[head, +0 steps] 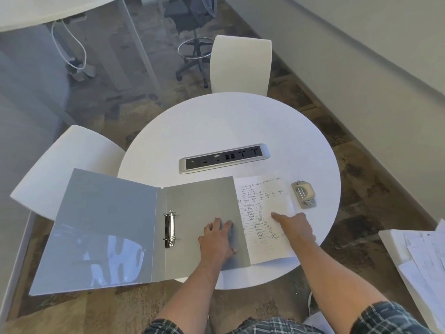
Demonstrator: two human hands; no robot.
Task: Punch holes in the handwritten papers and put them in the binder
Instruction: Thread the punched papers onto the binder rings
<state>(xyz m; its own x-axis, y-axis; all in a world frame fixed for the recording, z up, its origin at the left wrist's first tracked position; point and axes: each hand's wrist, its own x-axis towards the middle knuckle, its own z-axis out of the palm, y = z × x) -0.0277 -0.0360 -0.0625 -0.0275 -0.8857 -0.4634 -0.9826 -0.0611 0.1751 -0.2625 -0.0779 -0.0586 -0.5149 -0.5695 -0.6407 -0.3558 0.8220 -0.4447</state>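
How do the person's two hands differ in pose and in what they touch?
The left hand lies flat, fingers spread, on the open binder; the right hand points one finger onto the handwritten paper. The left hand is nearer the binder's rings, the right nearer the hole punch. Neither grips anything.

Single view, from my head. It faces forward and steeply down over the table [240,121], arm's reach away.
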